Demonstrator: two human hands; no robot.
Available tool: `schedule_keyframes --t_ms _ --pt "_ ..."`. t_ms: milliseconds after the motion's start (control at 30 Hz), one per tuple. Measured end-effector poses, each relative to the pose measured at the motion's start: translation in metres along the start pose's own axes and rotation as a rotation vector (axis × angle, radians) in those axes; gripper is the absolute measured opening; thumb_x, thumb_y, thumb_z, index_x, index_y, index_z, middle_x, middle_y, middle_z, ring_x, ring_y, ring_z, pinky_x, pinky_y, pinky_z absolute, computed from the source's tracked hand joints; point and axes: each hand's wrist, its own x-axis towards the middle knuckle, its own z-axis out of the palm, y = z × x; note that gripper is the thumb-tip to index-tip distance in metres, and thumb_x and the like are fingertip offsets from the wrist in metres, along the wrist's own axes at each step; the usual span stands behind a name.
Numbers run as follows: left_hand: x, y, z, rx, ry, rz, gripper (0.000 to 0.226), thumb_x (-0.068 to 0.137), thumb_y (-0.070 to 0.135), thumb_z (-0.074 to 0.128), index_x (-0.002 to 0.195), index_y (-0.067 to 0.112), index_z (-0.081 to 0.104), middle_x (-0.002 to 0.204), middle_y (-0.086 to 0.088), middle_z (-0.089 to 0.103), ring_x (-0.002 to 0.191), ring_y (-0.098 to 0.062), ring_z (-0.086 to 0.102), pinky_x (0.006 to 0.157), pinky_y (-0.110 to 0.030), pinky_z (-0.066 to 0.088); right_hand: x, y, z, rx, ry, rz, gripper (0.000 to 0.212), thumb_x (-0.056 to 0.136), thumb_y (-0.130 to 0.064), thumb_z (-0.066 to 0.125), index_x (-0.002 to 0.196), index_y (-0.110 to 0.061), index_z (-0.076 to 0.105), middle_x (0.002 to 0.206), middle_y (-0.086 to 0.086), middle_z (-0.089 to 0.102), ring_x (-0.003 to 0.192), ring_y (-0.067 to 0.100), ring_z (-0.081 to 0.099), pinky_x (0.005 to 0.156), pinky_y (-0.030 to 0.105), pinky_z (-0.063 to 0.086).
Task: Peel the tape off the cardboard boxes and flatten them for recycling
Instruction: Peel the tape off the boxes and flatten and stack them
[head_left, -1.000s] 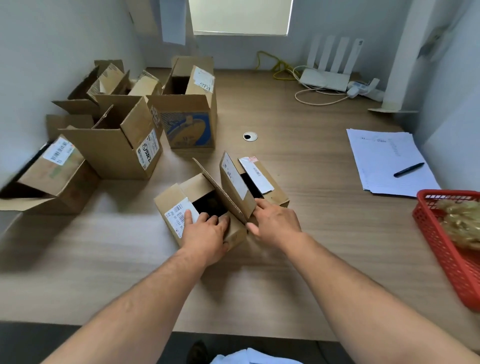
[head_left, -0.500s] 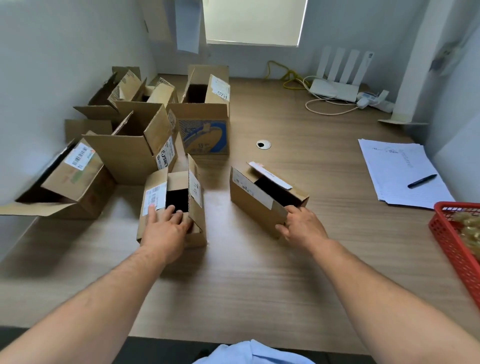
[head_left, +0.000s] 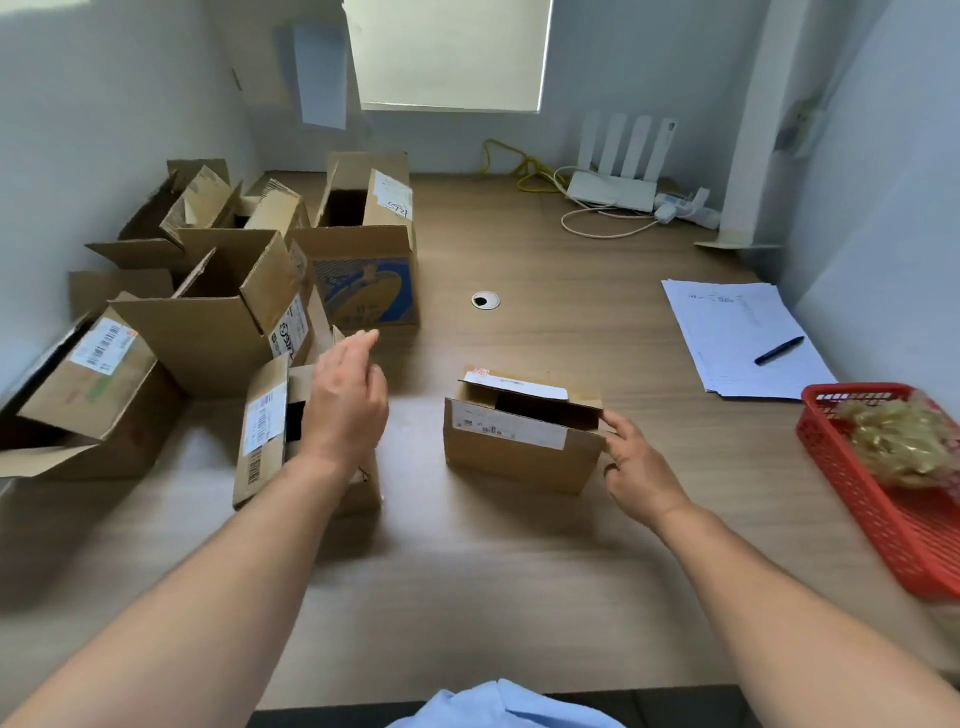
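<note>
Two small open cardboard boxes stand on the wooden desk (head_left: 467, 571). The left small box (head_left: 262, 431) carries a white barcode label; my left hand (head_left: 345, 400) hovers just above it with relaxed fingers and holds nothing. The right small box (head_left: 514, 457) has white labels on its flap and front. My right hand (head_left: 631, 467) touches that box's right end, thumb at the top corner and fingers loosely curled against the side. Tape is too small to make out on either box.
Several larger open boxes (head_left: 223, 322) crowd the desk's left side against the wall. A red basket (head_left: 852, 467) of crumpled tape sits at the right edge. Papers (head_left: 727, 332) with a pen (head_left: 779, 349), a router (head_left: 613, 189) with cables, and a cable hole (head_left: 485, 300) lie farther back.
The two small boxes were pulled apart. My left hand slid one to the left, then lifted off it. My right hand turned the other box square to me.
</note>
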Motion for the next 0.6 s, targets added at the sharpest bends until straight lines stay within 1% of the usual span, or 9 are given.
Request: schedule_keyframes --t_ms 67,133,200,267,333,400,433,500,600 --pt "-0.003 0.022 0.014 -0.058 -0.113 0.045 0.042 0.101 0.013 0.040 0.143 0.010 0.043 0.144 -0.008 0.046 0.135 -0.020 0.037 0.110 -0.027 0.024 -0.005 0.005 -0.004 0.042 0.071 0.018 0.051 0.083 0.013 0.039 0.121 -0.010 0.063 0.146 0.002 0.040 0.129 0.020 0.046 0.096 0.015 0.029" --pt "-0.007 0.035 0.030 -0.108 -0.252 -0.023 0.046 0.103 0.023 0.038 0.147 0.011 0.036 0.150 -0.006 0.040 0.139 -0.018 0.032 0.111 -0.026 0.021 -0.006 0.011 -0.005 0.161 0.146 0.102 0.040 0.083 0.013 0.038 0.104 -0.007 0.065 0.126 0.006 0.056 0.115 0.025 0.057 0.089 0.021 0.037" --pt "-0.008 0.042 0.043 -0.149 -0.379 -0.158 0.052 0.104 0.035 0.033 0.150 0.011 0.030 0.154 -0.006 0.033 0.143 -0.019 0.027 0.112 -0.028 0.020 -0.003 0.010 -0.009 0.305 0.169 0.257 0.031 0.089 0.002 0.040 0.104 -0.011 0.064 0.112 0.006 0.062 0.106 0.025 0.061 0.086 0.028 0.043" --pt "-0.012 0.042 0.053 -0.213 -0.462 -0.296 0.058 0.103 0.046 0.028 0.148 0.011 0.034 0.153 -0.005 0.035 0.142 -0.021 0.029 0.110 -0.030 0.023 0.001 0.006 -0.013 0.458 0.143 0.379 0.022 0.096 -0.021 0.045 0.109 -0.015 0.060 0.112 0.007 0.063 0.107 0.027 0.061 0.092 0.042 0.048" --pt "-0.015 0.037 0.061 -0.266 -0.517 -0.427 0.061 0.100 0.056 0.025 0.145 0.018 0.041 0.146 -0.003 0.042 0.137 -0.023 0.035 0.110 -0.032 0.028 0.004 0.000 -0.015 0.618 0.081 0.461 0.037 0.099 -0.042 0.040 0.115 -0.012 0.057 0.107 0.009 0.059 0.106 0.030 0.060 0.091 0.050 0.051" --pt "-0.018 0.033 0.064 -0.301 -0.537 -0.521 0.067 0.094 0.068 0.025 0.143 0.027 0.042 0.144 -0.003 0.046 0.133 -0.024 0.040 0.112 -0.044 0.032 0.008 -0.007 -0.016 0.728 0.007 0.510 0.054 0.097 -0.055 0.034 0.122 -0.012 0.054 0.107 0.009 0.057 0.109 0.031 0.058 0.087 0.049 0.053" --pt "-0.019 0.032 0.065 -0.304 -0.543 -0.545 0.072 0.089 0.074 0.024 0.142 0.030 0.042 0.143 -0.003 0.047 0.131 -0.025 0.043 0.111 -0.047 0.034 0.010 -0.010 -0.016 0.735 -0.018 0.508 0.061 0.094 -0.062 0.031 0.125 -0.015 0.053 0.112 0.009 0.058 0.112 0.030 0.057 0.088 0.049 0.053" --pt "-0.021 0.033 0.067 -0.282 -0.556 -0.580 0.078 0.082 0.083 0.020 0.137 0.034 0.046 0.134 -0.005 0.055 0.122 -0.027 0.051 0.105 -0.047 0.041 0.013 -0.012 -0.016 0.687 -0.042 0.485 0.075 0.088 -0.073 0.026 0.133 -0.019 0.052 0.130 0.007 0.056 0.119 0.030 0.053 0.096 0.050 0.048" --pt "-0.031 0.037 0.068 -0.234 -0.584 -0.655 0.071 0.088 0.077 0.013 0.118 0.027 0.055 0.113 -0.010 0.063 0.106 -0.029 0.059 0.091 -0.042 0.047 0.015 -0.010 -0.018 0.603 -0.090 0.513 0.090 0.082 -0.080 0.023 0.141 -0.016 0.045 0.141 0.006 0.047 0.124 0.030 0.048 0.100 0.048 0.045"
